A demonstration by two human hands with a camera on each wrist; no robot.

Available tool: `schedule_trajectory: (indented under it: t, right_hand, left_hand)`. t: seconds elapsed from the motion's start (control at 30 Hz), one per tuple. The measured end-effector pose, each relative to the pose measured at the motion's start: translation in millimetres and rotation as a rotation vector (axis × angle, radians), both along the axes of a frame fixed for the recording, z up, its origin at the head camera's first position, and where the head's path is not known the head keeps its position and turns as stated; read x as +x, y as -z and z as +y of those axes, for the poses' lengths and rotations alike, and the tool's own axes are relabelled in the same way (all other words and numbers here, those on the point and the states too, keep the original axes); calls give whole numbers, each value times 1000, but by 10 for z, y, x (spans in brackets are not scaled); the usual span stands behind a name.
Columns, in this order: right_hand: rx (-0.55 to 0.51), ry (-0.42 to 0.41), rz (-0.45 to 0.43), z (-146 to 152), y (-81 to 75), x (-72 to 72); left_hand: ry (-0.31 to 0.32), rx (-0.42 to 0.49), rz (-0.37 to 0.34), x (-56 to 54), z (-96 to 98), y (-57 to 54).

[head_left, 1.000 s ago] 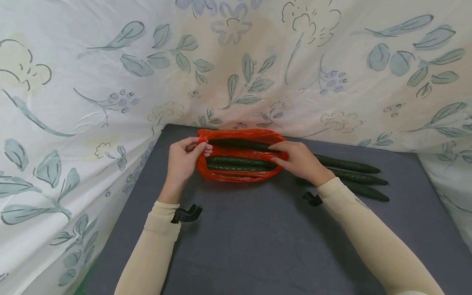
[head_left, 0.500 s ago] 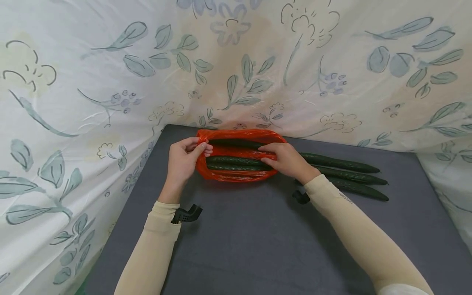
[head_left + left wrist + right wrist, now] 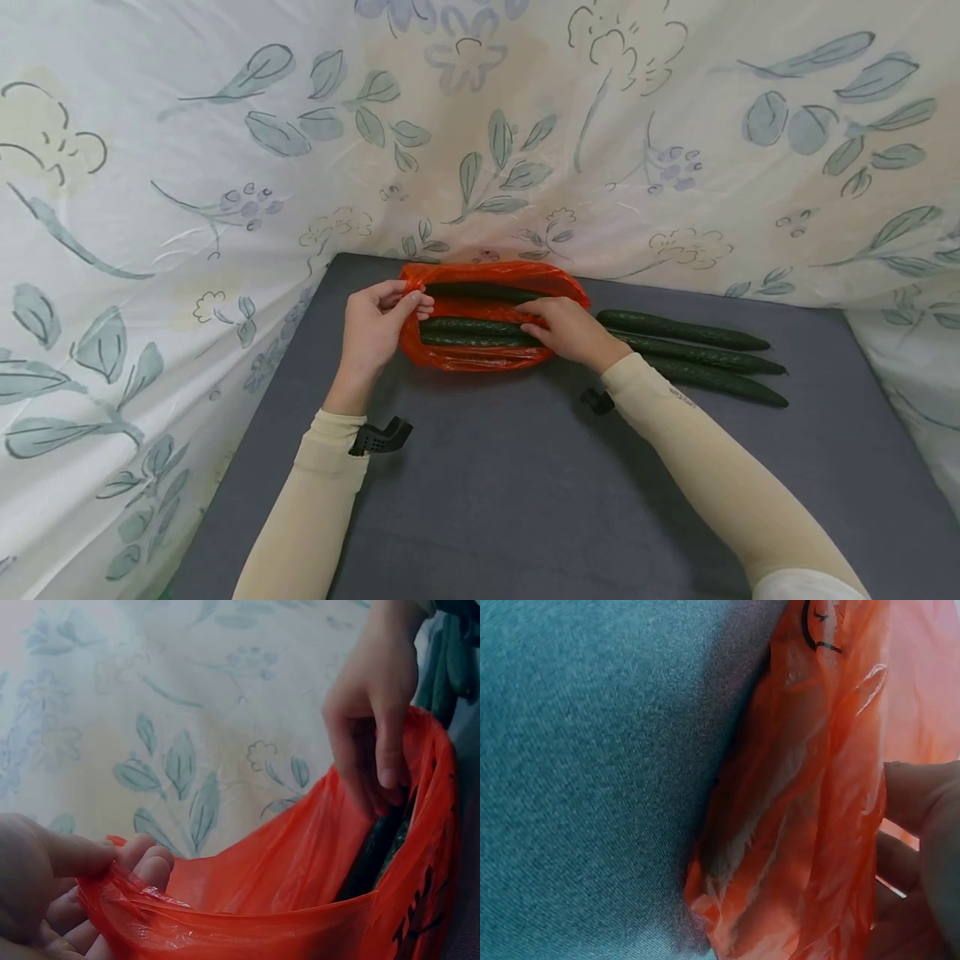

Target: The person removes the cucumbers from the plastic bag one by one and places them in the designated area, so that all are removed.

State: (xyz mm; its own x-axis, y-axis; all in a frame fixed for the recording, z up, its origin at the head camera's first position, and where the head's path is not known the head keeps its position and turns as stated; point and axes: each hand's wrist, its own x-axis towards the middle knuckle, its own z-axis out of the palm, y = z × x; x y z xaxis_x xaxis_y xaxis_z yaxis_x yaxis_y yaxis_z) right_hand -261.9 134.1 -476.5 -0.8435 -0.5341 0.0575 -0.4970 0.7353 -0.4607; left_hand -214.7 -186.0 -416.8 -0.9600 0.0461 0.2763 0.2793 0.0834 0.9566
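Note:
A red plastic bag [image 3: 480,360] lies with its mouth spread wide at the back of the table. Inside it, dark green cucumbers [image 3: 472,327] rest along the front, and another cucumber [image 3: 480,290] lies along the back. My left hand [image 3: 375,325] pinches the bag's left edge between thumb and fingers, as the left wrist view also shows. Over the bag's right end, my right hand [image 3: 573,333] reaches in, thumb apart from the slightly bent fingers [image 3: 367,787]. Its fingertips are right at the cucumbers. The right wrist view shows the bag's side [image 3: 802,810] beside that hand.
Three loose cucumbers [image 3: 720,360] lie side by side on the grey table [image 3: 480,467], right of the bag. A floral cloth [image 3: 480,167] hangs close behind the table and along its left side.
My right hand has moved left over the bag's mouth, exposing more of the loose cucumbers. My left hand keeps its pinch on the bag; the cucumbers inside look unmoved.

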Motion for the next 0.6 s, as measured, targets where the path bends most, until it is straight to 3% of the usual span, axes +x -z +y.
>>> schedule_trajectory:
  t: [0.23,0.6]
  right_hand:
    - [30,-1,-49,-45,24,-34]
    - [37,1,-55,-77,60,-72]
  left_hand:
    - [1,7,-4,3,6,0]
    - [-4,-3,-12,7,-1,28]
